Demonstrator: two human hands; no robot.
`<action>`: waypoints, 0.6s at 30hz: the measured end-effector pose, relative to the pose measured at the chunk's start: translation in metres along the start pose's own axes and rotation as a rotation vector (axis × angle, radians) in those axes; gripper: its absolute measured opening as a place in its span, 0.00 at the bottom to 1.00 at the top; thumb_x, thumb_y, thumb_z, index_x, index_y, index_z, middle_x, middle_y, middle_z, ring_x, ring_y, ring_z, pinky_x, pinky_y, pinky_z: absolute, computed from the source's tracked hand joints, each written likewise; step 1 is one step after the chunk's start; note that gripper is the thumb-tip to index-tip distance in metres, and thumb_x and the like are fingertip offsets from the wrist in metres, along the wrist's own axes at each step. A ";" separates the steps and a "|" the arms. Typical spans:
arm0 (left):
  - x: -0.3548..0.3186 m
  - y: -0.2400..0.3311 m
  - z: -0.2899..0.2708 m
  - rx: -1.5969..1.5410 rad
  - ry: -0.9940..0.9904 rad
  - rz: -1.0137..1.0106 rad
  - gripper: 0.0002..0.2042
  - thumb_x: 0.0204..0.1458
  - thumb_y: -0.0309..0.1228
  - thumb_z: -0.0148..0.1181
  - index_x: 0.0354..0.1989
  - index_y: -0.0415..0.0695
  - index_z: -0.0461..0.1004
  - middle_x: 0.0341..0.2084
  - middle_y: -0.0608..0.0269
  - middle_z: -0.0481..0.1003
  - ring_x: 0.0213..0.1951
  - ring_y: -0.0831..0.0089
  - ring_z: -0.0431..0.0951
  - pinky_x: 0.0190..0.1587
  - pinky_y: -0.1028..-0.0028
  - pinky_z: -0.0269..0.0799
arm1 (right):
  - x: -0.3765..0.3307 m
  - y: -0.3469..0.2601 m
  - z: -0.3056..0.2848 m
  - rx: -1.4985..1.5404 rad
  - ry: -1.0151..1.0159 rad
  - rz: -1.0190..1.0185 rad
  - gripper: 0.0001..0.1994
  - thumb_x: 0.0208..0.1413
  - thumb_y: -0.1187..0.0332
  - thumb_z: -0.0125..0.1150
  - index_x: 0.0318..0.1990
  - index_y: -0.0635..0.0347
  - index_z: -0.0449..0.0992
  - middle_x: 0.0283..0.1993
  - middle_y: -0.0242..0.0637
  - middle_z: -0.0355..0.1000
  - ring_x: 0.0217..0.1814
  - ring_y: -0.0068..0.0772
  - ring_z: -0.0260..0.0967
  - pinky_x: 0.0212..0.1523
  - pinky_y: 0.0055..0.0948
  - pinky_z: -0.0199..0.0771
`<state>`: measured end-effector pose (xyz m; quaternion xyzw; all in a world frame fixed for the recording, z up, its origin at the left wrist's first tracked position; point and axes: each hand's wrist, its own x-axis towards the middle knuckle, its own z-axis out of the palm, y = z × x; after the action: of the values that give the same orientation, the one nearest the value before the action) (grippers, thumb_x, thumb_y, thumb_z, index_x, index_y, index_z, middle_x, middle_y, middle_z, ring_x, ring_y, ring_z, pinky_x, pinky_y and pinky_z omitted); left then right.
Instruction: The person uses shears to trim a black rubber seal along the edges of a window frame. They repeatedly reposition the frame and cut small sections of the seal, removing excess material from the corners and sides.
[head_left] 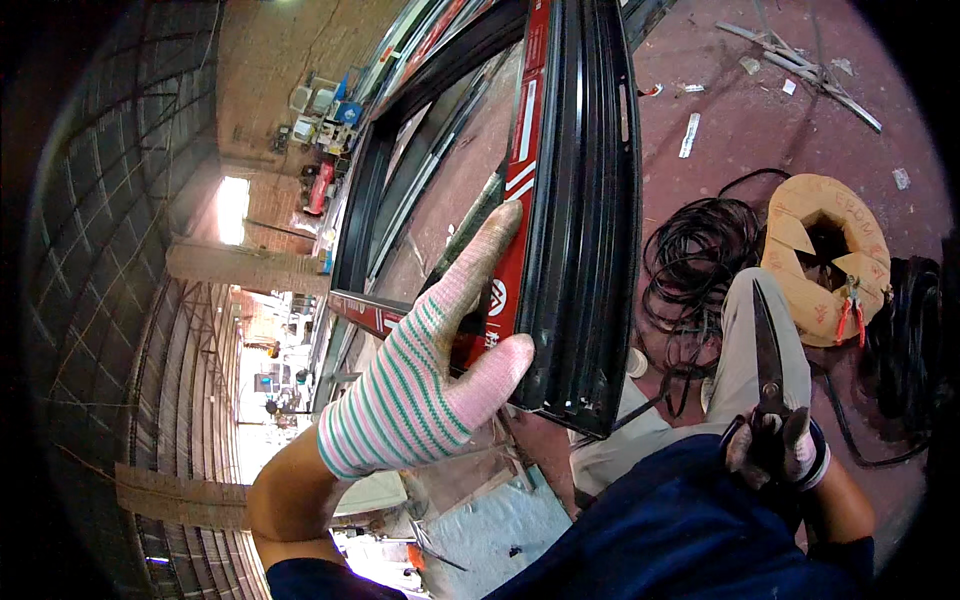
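My left hand (410,370), in a pink glove with green stripes, grips a black metal window frame (585,200). Its thumb and forefinger press the red film strip (525,130) along the frame's face; the other fingers are hidden. The frame stands tilted in front of me, reaching up past the top of the view. Low on the right, by my knee, my right hand (775,450) is closed around what look like dark scissors (768,350). The long blade points away from me over my trouser leg, with a round pivot near the hand.
Coils of black rubber strip (700,250) lie on the reddish floor. Beside them is a round cardboard spool (835,230) with red-handled pliers (850,315) on it. Metal offcuts (800,70) and scraps lie further off. More frames and a brick wall (290,50) stand behind.
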<state>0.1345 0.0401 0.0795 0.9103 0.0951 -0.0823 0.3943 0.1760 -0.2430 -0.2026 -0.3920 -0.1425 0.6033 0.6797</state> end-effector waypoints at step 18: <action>0.001 -0.010 -0.008 0.112 0.002 0.098 0.35 0.57 0.23 0.51 0.74 0.37 0.45 0.66 0.47 0.60 0.66 0.66 0.61 0.68 0.71 0.53 | 0.005 -0.007 -0.002 -0.089 -0.058 -0.061 0.56 0.38 0.13 0.27 0.28 0.67 0.79 0.19 0.37 0.71 0.16 0.27 0.65 0.16 0.23 0.59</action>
<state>0.1342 0.0527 0.0779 0.9346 0.0459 -0.0673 0.3462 0.1833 -0.2385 -0.2004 -0.3998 -0.2006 0.5864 0.6753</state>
